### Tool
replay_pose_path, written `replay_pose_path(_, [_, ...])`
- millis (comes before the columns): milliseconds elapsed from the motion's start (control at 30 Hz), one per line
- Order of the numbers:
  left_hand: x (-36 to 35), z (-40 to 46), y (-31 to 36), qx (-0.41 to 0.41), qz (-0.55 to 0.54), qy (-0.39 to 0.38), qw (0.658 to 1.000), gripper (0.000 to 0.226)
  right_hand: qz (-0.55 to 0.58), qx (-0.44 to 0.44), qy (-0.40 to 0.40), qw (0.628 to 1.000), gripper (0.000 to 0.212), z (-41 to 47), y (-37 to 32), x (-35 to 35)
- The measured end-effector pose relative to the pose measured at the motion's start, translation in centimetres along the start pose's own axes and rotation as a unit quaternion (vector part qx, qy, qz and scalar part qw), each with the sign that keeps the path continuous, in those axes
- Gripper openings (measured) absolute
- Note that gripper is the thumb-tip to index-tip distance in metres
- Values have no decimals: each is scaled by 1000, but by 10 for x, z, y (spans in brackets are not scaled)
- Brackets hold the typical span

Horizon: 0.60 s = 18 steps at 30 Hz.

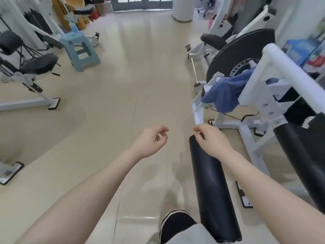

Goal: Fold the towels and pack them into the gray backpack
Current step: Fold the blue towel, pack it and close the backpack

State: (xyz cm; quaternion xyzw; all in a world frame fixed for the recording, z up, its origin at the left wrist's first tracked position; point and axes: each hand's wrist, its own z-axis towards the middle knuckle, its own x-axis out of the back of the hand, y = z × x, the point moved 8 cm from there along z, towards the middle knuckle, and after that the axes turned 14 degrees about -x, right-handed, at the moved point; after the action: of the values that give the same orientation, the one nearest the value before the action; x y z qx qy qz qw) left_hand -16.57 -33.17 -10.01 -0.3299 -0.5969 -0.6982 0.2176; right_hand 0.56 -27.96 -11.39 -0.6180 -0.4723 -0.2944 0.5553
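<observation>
Hands reach forward, left hand [151, 141] and right hand [213, 140] both loosely curled, apparently holding nothing. Blue towel [226, 93] hangs on white gym machine [274, 67] at two o'clock.

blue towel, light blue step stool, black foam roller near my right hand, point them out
blue towel [224, 93], head view, on the middle of the draped cloth
light blue step stool [82, 50], head view, on its front legs
black foam roller [211, 187], head view, mid-length on its padding

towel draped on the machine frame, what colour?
Blue towel, plain, no visible pattern; hangs on the white frame. Head view.
</observation>
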Motion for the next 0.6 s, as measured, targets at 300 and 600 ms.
replay_pose_path(300, [16, 217, -47, -96, 6, -62, 993, 25, 80, -152, 79, 982, 25, 188, 41, 50])
replay_pose_path(600, [23, 389, -82, -121, 28, -147, 981, 24, -20, -268, 85, 960, 32, 331, 80, 78])
